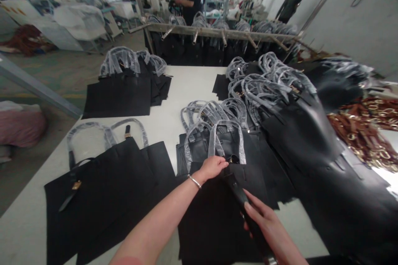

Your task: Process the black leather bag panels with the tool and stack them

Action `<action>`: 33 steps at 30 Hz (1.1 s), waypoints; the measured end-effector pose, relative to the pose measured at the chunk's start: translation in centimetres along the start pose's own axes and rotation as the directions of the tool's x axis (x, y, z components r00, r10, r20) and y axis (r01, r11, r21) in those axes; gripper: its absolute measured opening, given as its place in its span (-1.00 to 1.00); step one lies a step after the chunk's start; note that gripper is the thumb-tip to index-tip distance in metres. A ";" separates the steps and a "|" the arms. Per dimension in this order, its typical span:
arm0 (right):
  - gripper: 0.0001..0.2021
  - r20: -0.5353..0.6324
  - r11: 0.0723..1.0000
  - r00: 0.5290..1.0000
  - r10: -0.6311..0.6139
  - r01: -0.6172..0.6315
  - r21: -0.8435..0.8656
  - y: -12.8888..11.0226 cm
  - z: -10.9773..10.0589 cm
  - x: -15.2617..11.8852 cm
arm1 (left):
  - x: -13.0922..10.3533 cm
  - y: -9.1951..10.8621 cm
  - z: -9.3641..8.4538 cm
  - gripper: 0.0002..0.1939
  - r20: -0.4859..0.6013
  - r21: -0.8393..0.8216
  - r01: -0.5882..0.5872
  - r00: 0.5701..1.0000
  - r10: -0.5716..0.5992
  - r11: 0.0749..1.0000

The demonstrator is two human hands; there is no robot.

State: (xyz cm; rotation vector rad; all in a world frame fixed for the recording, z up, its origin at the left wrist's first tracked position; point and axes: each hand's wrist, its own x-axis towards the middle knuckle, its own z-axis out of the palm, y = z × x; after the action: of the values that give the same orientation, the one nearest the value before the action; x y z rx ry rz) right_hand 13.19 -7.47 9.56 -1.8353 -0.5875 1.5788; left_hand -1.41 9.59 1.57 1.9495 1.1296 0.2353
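"Where's the bag (207, 215)?"
"Flat on the tabletop (189, 85), in front of the wearer, its wrapped handles (241, 145) pointing away."
"And each grip?"
"The left grip (214, 167) looks pinched closed on its top edge, beside the clasp (231, 160). The right grip (261, 216) is wrapped round a black tool (254, 230), its far end at that same edge. Its exact kind I can't tell."
"What could go wrong?"
"If the tool slips, I'd fear a scuff on the smooth black face, or a knock to the left fingers, they're so near. A loose pinch might let the bag skid. The handles could snag, too."
"And the surface?"
"Pale, crowded: more bags at left and right, brown straps (363, 130) on the far right."
"The room?"
"A workshop. Bags hang from a metal rack (224, 30) beyond, people sit farther back, and one person (290, 3) stands by the wall."
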 end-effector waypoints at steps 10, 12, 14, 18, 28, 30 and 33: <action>-0.17 0.017 0.998 1.000 0.001 0.000 -0.060 -0.2 -0.5 -0.6 | -0.2 0.7 1.7 -0.69 -0.028 -0.012 0.172 0.985 -0.172 0.985; -0.16 -0.020 0.998 1.000 -0.011 0.010 -0.059 0.0 -0.5 -0.5 | -0.1 0.7 1.7 -0.71 -0.025 -0.017 0.197 0.980 -0.198 0.980; -0.16 -0.093 0.999 0.995 -0.040 0.037 -0.038 -0.1 -0.6 -0.5 | 0.0 0.7 1.6 -0.72 -0.012 -0.025 0.207 0.978 -0.207 0.978; -0.16 -0.118 0.998 0.992 -0.053 0.050 -0.028 -0.8 -1.0 -1.0 | 0.2 0.8 1.3 -0.73 0.015 -0.044 0.209 0.978 -0.208 0.977; -0.16 -0.106 0.998 0.994 -0.030 0.024 -0.051 -0.5 -0.7 -1.2 | -0.7 1.0 2.8 -0.69 0.013 -0.072 0.213 0.977 -0.213 0.974; -0.16 -0.046 0.996 0.999 -0.022 0.018 -0.084 -0.2 -1.1 -1.3 | -0.7 1.1 3.1 -0.69 0.016 -0.077 0.220 0.975 -0.220 0.972; -0.17 -0.047 0.992 0.998 -0.043 0.037 -0.119 0.1 -1.3 -1.3 | -0.6 1.1 3.4 -0.71 0.012 -0.080 0.240 0.971 -0.239 0.968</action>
State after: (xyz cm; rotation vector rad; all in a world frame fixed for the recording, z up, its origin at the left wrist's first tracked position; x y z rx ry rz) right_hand 14.22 -8.62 10.50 -1.9317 -0.7041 1.4960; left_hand 0.78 6.86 0.42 1.7235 1.3213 0.1462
